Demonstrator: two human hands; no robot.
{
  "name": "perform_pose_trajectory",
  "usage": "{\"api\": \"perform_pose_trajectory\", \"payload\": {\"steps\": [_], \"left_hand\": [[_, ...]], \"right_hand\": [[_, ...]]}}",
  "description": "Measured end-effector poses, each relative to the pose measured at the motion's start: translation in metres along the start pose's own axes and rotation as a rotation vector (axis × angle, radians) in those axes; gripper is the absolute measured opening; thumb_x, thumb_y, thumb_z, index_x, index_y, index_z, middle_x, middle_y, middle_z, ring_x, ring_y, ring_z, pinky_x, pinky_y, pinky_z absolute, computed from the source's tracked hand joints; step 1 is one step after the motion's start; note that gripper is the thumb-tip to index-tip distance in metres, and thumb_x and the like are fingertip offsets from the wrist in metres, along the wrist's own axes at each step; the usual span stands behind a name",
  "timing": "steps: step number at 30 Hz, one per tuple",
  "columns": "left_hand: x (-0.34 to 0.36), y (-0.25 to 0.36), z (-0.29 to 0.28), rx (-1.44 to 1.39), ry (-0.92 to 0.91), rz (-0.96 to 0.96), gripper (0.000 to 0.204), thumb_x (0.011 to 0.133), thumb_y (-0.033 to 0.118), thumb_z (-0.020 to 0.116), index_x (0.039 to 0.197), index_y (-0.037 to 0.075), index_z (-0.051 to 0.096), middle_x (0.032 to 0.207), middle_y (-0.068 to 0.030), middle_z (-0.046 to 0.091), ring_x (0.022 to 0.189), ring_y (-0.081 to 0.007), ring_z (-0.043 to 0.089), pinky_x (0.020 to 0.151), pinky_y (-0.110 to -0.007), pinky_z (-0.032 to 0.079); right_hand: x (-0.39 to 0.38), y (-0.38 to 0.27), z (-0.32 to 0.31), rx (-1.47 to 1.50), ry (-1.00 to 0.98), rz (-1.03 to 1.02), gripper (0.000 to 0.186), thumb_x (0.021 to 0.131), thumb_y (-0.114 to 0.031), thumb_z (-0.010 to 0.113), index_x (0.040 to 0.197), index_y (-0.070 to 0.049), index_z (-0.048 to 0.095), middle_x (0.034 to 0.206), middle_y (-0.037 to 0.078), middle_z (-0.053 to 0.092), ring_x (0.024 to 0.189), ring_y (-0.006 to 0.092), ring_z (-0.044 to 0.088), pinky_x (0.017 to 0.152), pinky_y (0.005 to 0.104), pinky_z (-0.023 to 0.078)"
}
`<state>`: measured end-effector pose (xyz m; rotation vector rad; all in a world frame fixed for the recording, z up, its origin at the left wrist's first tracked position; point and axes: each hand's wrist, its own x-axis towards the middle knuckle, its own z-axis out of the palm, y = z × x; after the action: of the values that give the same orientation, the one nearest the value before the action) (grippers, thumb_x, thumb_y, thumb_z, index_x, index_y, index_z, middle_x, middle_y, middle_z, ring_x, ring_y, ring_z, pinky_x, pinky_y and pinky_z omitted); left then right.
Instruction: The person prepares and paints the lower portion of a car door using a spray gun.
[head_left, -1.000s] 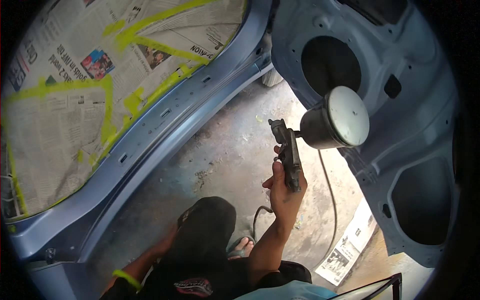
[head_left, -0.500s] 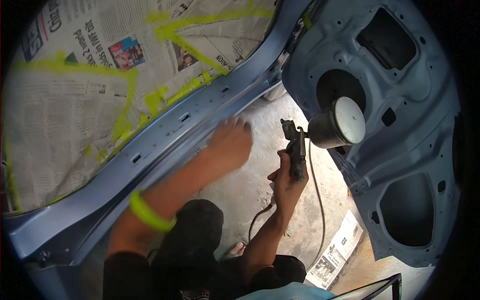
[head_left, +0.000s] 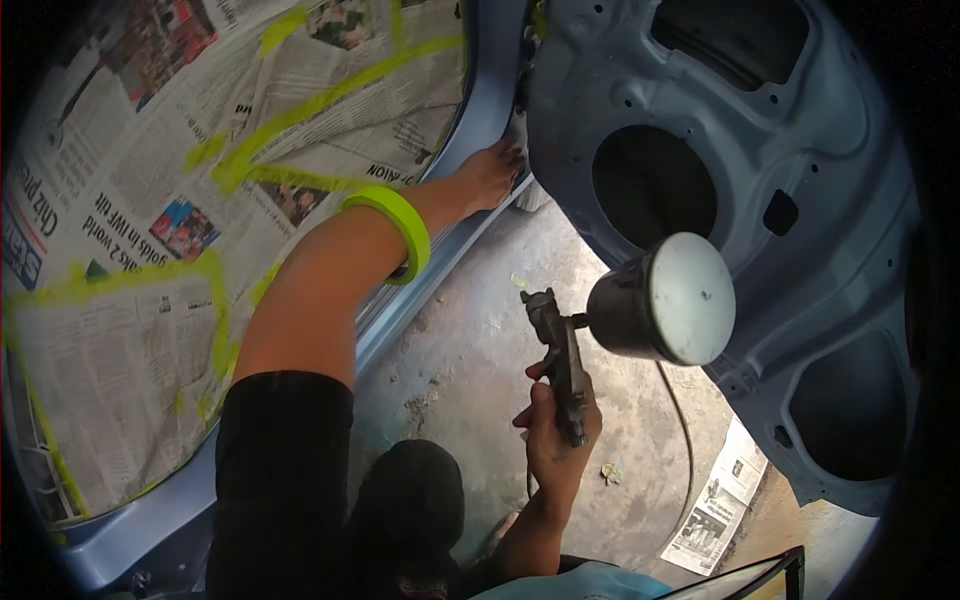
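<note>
My right hand (head_left: pixel 562 445) is wrapped round a dark paint spray gun (head_left: pixel 562 365), held over the floor with its nozzle end upward. A round metal paint cup (head_left: pixel 690 300) with a pale lid is fixed to the gun's side. My left hand (head_left: pixel 490 175) reaches to the far end of the blue door sill (head_left: pixel 400 310), close to the door's hinge side. Its fingertips are partly hidden against the metal there, and I cannot make out anything in them. A yellow-green tape roll (head_left: pixel 415 235) sits round my left forearm like a bangle.
Newspaper sheets (head_left: pixel 110 340) held with yellow-green tape cover the door opening at left. The open blue-grey door panel (head_left: pixel 750 170), with several cut-outs, stands close at right. A hose (head_left: pixel 688 430) runs along the concrete floor (head_left: pixel 450 350). Another newspaper piece (head_left: pixel 715 500) lies near the door.
My left hand has moved forward to the far end of the sill. The spray gun has come slightly nearer to me, and the view has shifted.
</note>
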<state>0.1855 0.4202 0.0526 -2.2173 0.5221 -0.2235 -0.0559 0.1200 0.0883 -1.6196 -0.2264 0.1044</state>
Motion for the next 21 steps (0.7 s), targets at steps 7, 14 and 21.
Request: {"api": "perform_pose_trajectory", "payload": {"steps": [7,14,21], "left_hand": [[0.057,-0.013,-0.020,0.065,-0.247,0.155,0.044,0.102,0.027,0.040,0.133,0.002,0.059,0.138,-0.0089,0.061,0.132,-0.0247,0.050,0.118,-0.039,0.031],[0.088,-0.020,0.004,0.011,-0.299,0.144,0.042,0.100,0.027,0.043,0.132,0.006,0.060,0.137,-0.0060,0.062,0.133,-0.0238,0.049,0.118,-0.040,0.030],[0.088,-0.014,0.006,-0.035,-0.327,0.161,0.040,0.098,0.028,0.047,0.131,0.011,0.062,0.136,-0.0031,0.063,0.133,-0.0229,0.049,0.118,-0.042,0.030]], "right_hand": [[0.007,0.002,-0.011,0.025,-0.019,0.019,0.042,0.089,-0.002,0.065,0.131,-0.002,0.060,0.103,0.006,0.070,0.062,0.0091,0.061,0.056,0.0248,0.050],[0.014,0.009,-0.012,0.035,-0.020,0.076,0.044,0.089,-0.003,0.069,0.132,-0.002,0.059,0.103,0.008,0.071,0.063,0.0097,0.063,0.057,0.0253,0.051],[0.017,0.007,-0.014,0.044,-0.027,0.079,0.043,0.089,-0.003,0.068,0.131,-0.001,0.059,0.101,0.009,0.072,0.062,0.0102,0.063,0.056,0.0256,0.050]]}}
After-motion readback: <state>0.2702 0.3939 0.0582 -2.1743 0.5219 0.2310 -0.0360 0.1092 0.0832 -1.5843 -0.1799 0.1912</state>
